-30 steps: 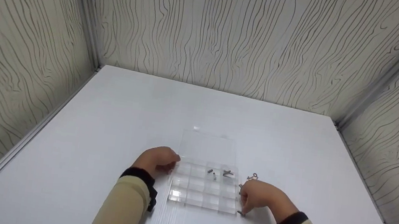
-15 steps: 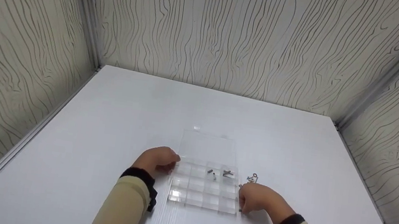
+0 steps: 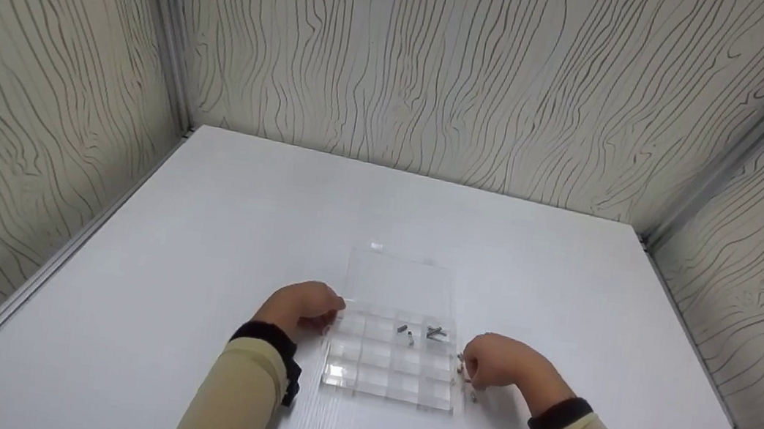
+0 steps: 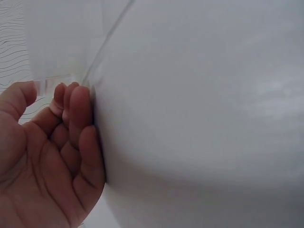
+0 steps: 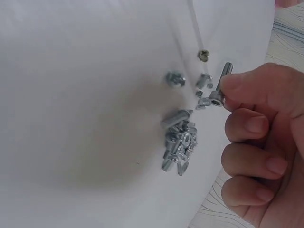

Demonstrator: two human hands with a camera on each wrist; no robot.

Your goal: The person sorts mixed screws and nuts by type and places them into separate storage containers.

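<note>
A clear compartment box lies on the white table, its lid folded open behind it. A few small screws sit in its far compartments. My left hand rests at the box's far left corner, fingers loosely curled on the table, thumb by the clear edge. My right hand is just right of the box and pinches a silver cap screw between thumb and forefinger. Under it lies a pile of screws and nuts.
Loose pieces lie beside the pile: a nut and a bolt head. Wood-grain walls close in the table on three sides. The white table stretches wide beyond the box.
My right hand has moved away from me along the box's right side and now covers the screw pile. The left hand and the box have stayed put.
</note>
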